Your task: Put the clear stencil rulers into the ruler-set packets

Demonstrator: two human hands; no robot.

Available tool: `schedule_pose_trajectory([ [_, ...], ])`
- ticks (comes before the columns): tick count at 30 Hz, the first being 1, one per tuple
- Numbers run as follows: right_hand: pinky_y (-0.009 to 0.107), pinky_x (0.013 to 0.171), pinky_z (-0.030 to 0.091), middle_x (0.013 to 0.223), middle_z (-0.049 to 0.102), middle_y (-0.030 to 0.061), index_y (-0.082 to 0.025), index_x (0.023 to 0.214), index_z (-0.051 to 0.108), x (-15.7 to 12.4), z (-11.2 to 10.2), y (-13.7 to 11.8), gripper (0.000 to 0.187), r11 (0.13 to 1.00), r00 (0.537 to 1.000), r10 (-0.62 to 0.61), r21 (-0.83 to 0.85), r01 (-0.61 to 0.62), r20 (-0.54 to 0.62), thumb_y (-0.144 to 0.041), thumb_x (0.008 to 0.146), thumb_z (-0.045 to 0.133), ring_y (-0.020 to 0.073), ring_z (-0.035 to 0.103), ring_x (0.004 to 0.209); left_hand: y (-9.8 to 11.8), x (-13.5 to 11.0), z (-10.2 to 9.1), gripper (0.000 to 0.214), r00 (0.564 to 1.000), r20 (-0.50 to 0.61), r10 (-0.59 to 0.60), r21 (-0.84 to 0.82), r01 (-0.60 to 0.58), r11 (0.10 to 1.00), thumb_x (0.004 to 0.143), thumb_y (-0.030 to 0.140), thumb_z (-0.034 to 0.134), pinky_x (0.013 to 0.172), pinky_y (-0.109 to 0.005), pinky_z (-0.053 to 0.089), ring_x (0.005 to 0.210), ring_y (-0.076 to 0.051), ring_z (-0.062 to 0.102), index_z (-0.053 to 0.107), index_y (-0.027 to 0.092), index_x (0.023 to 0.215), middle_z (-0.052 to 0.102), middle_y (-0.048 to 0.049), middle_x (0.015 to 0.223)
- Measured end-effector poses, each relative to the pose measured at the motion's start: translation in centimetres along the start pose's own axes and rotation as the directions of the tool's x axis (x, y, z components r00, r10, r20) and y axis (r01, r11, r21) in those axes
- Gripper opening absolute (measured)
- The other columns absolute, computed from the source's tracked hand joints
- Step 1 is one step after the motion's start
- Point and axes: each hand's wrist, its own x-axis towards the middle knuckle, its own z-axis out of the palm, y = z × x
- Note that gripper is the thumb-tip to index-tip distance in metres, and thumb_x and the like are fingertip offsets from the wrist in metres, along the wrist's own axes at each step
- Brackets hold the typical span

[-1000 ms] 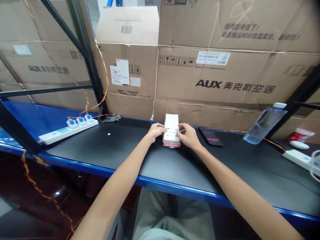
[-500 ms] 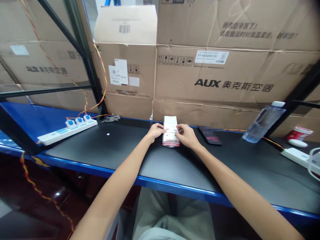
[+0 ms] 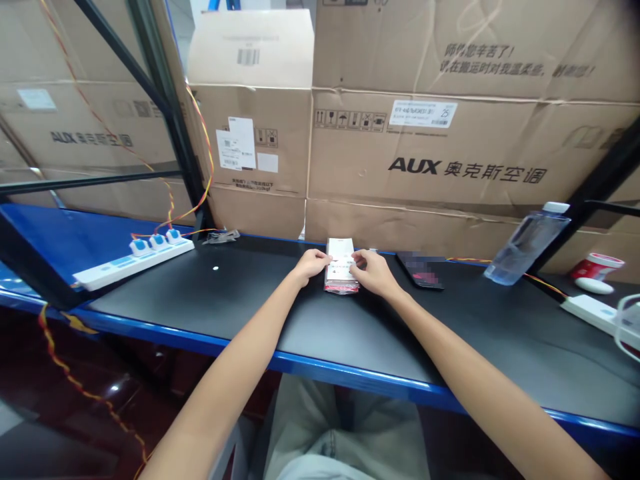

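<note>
Between my two hands, a flat white card (image 3: 340, 247) with dark printing lies on the black tabletop (image 3: 260, 293). Its near end overlaps a clear plastic packet (image 3: 342, 289) with a red strip; whether the card is inside or on top, I cannot tell. My left hand (image 3: 312, 264) pinches the card's left edge between thumb and fingers. On the opposite edge, my right hand (image 3: 373, 272) is closed in a similar pinch, its fingertips on the printed part.
A dark phone (image 3: 420, 272) lies right of my right hand. Farther right are a tilted clear bottle (image 3: 527, 247), a red-and-white tub (image 3: 597, 265) and a white power strip (image 3: 595, 313). Another power strip (image 3: 133, 265) is at left. Large cardboard boxes (image 3: 475, 200) stand behind the table.
The white card's far end has come slightly nearer to me, and less of the card shows beyond my fingers. Both hands stay almost in place, still pinching its edges.
</note>
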Motion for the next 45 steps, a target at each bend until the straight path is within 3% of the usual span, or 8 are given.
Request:
schedule_pose_trajectory([
  [9, 0.035, 0.079, 0.053, 0.096, 0.073, 0.0092, -0.016, 0.099, 0.067, 0.0, 0.1, 0.3, 0.024, 1.0, 1.0, -0.004, -0.009, 0.004, -0.013, -0.02, 0.075, 0.062, 0.0229, 0.069, 0.086, -0.5, 0.5, -0.1, 0.033, 0.999, 0.035, 0.006, 0.057, -0.008, 0.998, 0.084, 0.036, 0.069, 0.062, -0.027, 0.038, 0.062, -0.014, 0.053, 0.066, 0.015, 0.059, 0.063, -0.0028, 0.06],
  [15, 0.035, 0.079, 0.053, 0.094, 0.074, 0.0091, -0.016, 0.097, 0.067, 0.1, 0.0, 0.1, 0.022, 1.0, 0.999, -0.013, 0.002, 0.013, -0.044, -0.02, 0.076, 0.061, 0.0236, 0.069, 0.086, -0.8, 0.9, -0.1, 0.036, 1.0, 0.028, 0.006, 0.062, -0.007, 0.998, 0.083, 0.04, 0.069, 0.059, -0.026, 0.038, 0.061, -0.014, 0.053, 0.064, 0.016, 0.057, 0.063, -0.0032, 0.059],
  [19, 0.035, 0.079, 0.054, 0.091, 0.073, 0.0075, -0.018, 0.095, 0.067, 0.1, 0.0, 0.0, 0.02, 1.0, 0.998, -0.016, 0.012, 0.017, -0.069, -0.019, 0.076, 0.06, 0.0226, 0.069, 0.085, -0.8, 0.9, -0.1, 0.034, 0.999, 0.034, 0.005, 0.065, -0.007, 0.998, 0.084, 0.037, 0.068, 0.059, -0.025, 0.038, 0.06, -0.014, 0.053, 0.065, 0.016, 0.057, 0.062, -0.0034, 0.057],
  [26, 0.034, 0.076, 0.054, 0.097, 0.071, 0.0084, -0.016, 0.098, 0.066, 0.2, 0.0, 0.0, 0.024, 0.999, 0.998, -0.005, 0.031, 0.007, -0.069, -0.019, 0.075, 0.061, 0.0191, 0.068, 0.074, -0.6, 0.6, -0.1, 0.012, 0.998, 0.056, 0.017, 0.067, -0.021, 0.997, 0.073, 0.026, 0.075, 0.058, -0.024, 0.038, 0.061, -0.014, 0.055, 0.069, 0.016, 0.07, 0.065, -0.0013, 0.064],
  [37, 0.034, 0.074, 0.054, 0.099, 0.071, 0.0081, -0.017, 0.098, 0.065, 0.1, -0.2, -0.3, 0.024, 0.997, 0.994, -0.013, 0.069, 0.021, -0.111, -0.019, 0.075, 0.06, 0.0196, 0.069, 0.076, -0.9, 0.9, -0.1, 0.023, 1.0, 0.004, 0.01, 0.067, -0.01, 0.998, 0.063, 0.02, 0.081, 0.063, -0.024, 0.042, 0.069, -0.016, 0.062, 0.066, 0.018, 0.08, 0.07, -0.003, 0.075],
  [45, 0.034, 0.074, 0.055, 0.096, 0.072, 0.0075, -0.018, 0.097, 0.066, 0.0, -0.4, -1.0, 0.022, 0.991, 0.984, -0.065, 0.104, 0.082, -0.163, -0.016, 0.076, 0.058, 0.0196, 0.068, 0.076, -0.7, 0.9, -0.2, 0.019, 0.997, -0.045, 0.061, 0.048, -0.059, 0.997, 0.064, 0.016, 0.08, 0.066, -0.026, 0.045, 0.069, -0.017, 0.062, 0.066, 0.018, 0.078, 0.069, -0.0039, 0.073],
])
